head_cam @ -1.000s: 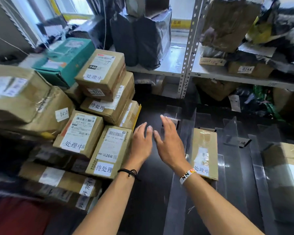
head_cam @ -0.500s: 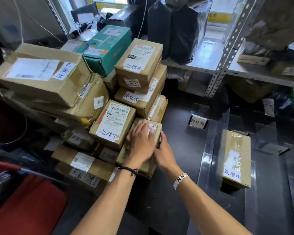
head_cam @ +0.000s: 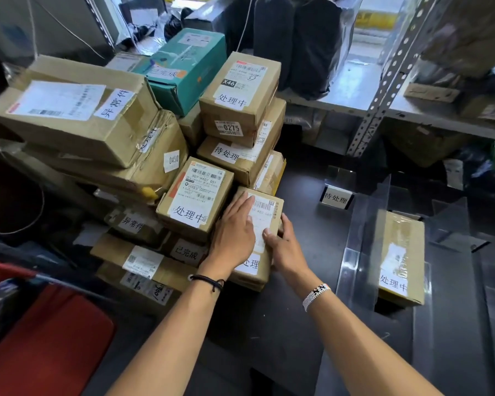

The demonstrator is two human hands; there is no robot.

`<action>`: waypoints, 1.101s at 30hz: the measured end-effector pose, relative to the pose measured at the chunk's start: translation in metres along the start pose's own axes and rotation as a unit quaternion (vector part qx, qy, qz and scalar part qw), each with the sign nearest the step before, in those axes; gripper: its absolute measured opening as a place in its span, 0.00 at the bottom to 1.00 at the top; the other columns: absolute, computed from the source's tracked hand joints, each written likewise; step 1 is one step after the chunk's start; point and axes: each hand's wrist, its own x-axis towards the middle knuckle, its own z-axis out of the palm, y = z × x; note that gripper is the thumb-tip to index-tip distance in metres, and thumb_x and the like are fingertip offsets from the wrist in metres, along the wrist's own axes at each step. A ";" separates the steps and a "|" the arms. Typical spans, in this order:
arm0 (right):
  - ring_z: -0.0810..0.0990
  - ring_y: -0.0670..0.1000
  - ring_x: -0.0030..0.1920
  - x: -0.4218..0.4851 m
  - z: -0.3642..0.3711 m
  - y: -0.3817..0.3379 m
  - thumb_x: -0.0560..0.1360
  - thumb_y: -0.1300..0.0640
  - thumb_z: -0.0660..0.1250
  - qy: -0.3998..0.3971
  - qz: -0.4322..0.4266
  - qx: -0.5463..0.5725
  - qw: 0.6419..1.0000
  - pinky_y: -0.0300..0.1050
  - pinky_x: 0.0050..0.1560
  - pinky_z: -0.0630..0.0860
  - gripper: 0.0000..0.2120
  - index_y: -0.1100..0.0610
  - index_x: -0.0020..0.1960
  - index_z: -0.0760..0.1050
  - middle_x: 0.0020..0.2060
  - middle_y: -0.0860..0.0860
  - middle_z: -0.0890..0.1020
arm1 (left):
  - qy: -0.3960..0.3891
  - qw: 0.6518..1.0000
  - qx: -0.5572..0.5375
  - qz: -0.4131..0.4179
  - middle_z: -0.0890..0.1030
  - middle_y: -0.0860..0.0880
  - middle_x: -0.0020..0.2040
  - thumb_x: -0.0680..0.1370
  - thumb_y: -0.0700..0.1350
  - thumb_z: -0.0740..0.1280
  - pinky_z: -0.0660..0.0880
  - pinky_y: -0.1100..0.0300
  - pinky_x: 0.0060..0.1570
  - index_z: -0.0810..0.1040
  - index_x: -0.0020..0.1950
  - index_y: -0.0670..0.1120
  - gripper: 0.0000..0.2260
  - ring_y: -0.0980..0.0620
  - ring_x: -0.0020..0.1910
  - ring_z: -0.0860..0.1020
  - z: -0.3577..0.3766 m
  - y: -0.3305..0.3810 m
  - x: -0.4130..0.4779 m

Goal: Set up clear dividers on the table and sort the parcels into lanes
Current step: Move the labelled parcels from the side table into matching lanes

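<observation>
Left hand (head_cam: 235,232) flat, fingers (head_cam: 245,203) straight, atop the parcel (head_cam: 266,208); right hand (head_cam: 286,248) grips its edge. We advise lifting clear of the box (head_cam: 195,195) beside the fingers.

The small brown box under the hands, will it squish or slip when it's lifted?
Probably stiff: the small brown box shows sharp edges under the left hand and right hand. It likely won't roll; its faces are flat. Perhaps light, being small.

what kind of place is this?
Likely a parcel depot or courier pickup point: stacked, labelled cardboard parcels, perforated metal shelving, and clear dividers forming lanes on the table.
</observation>
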 end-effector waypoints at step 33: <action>0.88 0.52 0.54 -0.117 -0.183 -0.088 0.84 0.54 0.66 0.201 -0.195 0.098 0.955 0.49 0.45 0.86 0.28 0.39 0.80 0.63 0.56 0.40 0.86 | -0.120 0.890 -0.439 0.017 0.87 0.55 0.58 0.80 0.59 0.68 0.83 0.58 0.48 0.68 0.78 0.57 0.27 0.52 0.55 0.87 0.073 0.170 -0.028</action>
